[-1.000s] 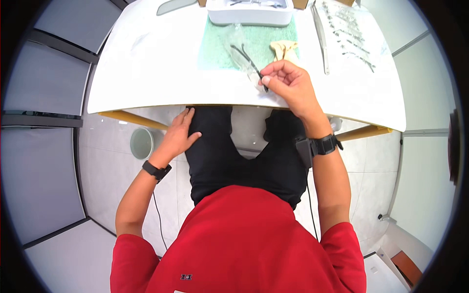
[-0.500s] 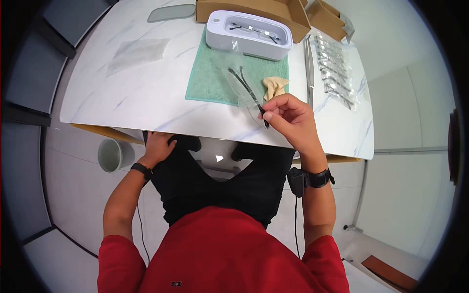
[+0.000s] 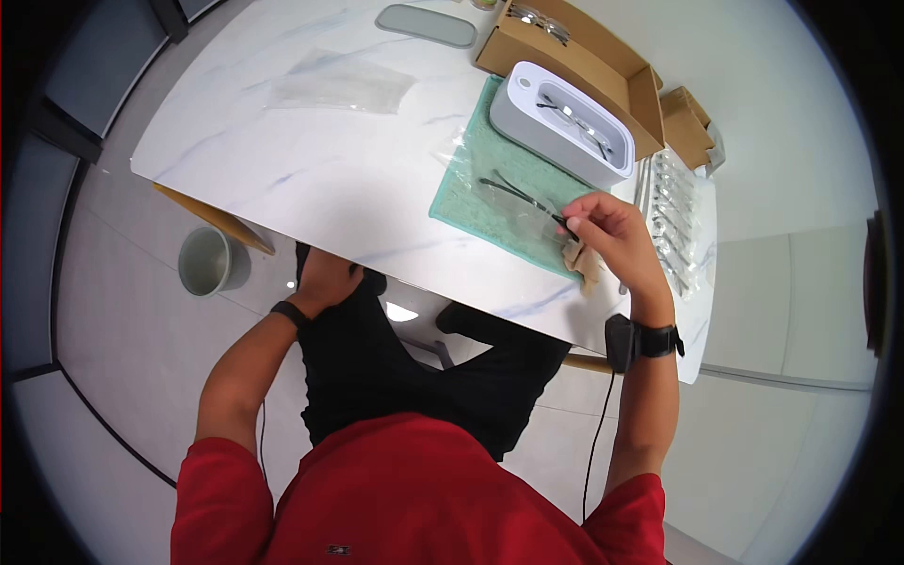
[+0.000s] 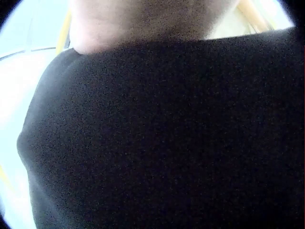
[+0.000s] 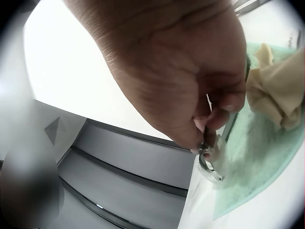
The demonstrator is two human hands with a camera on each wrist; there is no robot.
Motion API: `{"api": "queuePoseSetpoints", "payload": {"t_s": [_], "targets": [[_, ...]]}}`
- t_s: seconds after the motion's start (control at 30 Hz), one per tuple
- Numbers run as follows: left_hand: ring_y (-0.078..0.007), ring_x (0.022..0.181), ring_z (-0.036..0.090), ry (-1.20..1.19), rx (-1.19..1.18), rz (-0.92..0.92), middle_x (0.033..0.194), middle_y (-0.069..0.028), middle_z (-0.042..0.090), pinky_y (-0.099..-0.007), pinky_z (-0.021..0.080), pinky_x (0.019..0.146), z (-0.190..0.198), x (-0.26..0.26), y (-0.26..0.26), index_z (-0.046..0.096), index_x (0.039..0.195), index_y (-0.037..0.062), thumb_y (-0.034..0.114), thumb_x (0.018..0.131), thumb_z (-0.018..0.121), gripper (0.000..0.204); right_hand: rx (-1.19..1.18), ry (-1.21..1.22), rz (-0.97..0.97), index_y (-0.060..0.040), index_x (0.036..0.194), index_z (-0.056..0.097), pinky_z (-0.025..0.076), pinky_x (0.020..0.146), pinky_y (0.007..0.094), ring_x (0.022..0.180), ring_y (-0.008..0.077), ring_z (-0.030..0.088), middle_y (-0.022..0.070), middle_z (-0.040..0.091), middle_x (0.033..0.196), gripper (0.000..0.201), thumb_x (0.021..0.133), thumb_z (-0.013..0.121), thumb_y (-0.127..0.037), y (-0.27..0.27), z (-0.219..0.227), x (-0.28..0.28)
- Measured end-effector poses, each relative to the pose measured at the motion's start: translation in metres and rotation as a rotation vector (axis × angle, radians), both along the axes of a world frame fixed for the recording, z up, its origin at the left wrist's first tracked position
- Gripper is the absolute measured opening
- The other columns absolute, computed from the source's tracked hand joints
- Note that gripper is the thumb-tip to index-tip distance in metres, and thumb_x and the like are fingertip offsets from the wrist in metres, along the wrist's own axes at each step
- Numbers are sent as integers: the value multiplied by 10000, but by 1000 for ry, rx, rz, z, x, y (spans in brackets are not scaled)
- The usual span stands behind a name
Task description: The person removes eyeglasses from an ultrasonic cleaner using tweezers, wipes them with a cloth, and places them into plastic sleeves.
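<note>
My right hand [image 3: 612,235] pinches a pair of eyeglasses [image 3: 518,193] between thumb and fingertips, over the green towel [image 3: 461,198]. Its dark temples stretch out to the left, with a clear plastic bag [image 3: 454,151] around them. In the right wrist view, part of the eyeglasses [image 5: 206,164] shows below the fingertips. A beige cloth [image 3: 582,264] lies crumpled just below this hand. My left hand [image 3: 330,281] rests on the black-trousered thigh by the table's front edge, its fingertips partly hidden. The left wrist view holds mostly the dark trousers [image 4: 162,133].
A white ultrasonic cleaner [image 3: 556,141] with eyeglasses inside stands on the towel. Behind it is a cardboard box [image 3: 603,47] holding more eyeglasses. Tweezers [image 3: 643,184] and several bagged eyeglasses [image 3: 673,221] lie at right. A flat bag [image 3: 344,83] and grey lid [image 3: 426,25] lie left.
The head view has turned, so the table now appears tilted and shifted. My right hand keeps its pinch on the eyeglasses, now further over the towel. The left hand stays on the thigh.
</note>
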State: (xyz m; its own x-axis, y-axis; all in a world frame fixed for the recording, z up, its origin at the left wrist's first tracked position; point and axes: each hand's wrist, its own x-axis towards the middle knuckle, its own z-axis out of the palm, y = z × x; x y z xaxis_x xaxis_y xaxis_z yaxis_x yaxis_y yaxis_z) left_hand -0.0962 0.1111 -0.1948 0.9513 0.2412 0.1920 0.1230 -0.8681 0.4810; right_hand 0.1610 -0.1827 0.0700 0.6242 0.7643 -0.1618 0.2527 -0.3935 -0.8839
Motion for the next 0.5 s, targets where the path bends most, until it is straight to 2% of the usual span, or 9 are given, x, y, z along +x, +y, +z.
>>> {"api": "queuePoseSetpoints", "payload": {"t_s": [0.17, 0.33, 0.43, 0.5], "targets": [[-447, 1170, 540, 44, -53, 2, 1207, -216, 628, -537, 420, 1035, -5, -1, 2, 670, 1177, 42, 192, 806, 711, 403, -100, -124, -15, -23, 1036, 726, 463, 701, 221, 734, 47, 527, -39, 679, 869, 131, 941, 686, -104, 10, -2, 13], [-443, 1165, 541, 114, -52, 22, 1209, -217, 622, -538, 425, 1025, -12, -4, 5, 657, 1190, 39, 216, 816, 704, 417, -157, -165, -23, -25, 1032, 735, 453, 677, 226, 712, 43, 498, -40, 671, 853, 136, 931, 690, -103, 9, -7, 17], [-441, 1163, 545, 89, -34, 19, 1198, -218, 625, -536, 429, 1019, -11, -3, 4, 657, 1184, 29, 220, 817, 702, 416, -225, -232, -70, -39, 1041, 739, 457, 673, 241, 705, 69, 514, -13, 657, 812, 144, 918, 698, -101, 12, -3, 10], [-439, 1164, 545, 90, -14, 21, 1197, -221, 625, -534, 431, 1018, -14, -3, 5, 653, 1187, 22, 224, 816, 702, 425, -206, -435, -56, -51, 1063, 736, 476, 680, 275, 698, 125, 534, 39, 652, 833, 180, 890, 718, -98, 13, 1, 4]]}}
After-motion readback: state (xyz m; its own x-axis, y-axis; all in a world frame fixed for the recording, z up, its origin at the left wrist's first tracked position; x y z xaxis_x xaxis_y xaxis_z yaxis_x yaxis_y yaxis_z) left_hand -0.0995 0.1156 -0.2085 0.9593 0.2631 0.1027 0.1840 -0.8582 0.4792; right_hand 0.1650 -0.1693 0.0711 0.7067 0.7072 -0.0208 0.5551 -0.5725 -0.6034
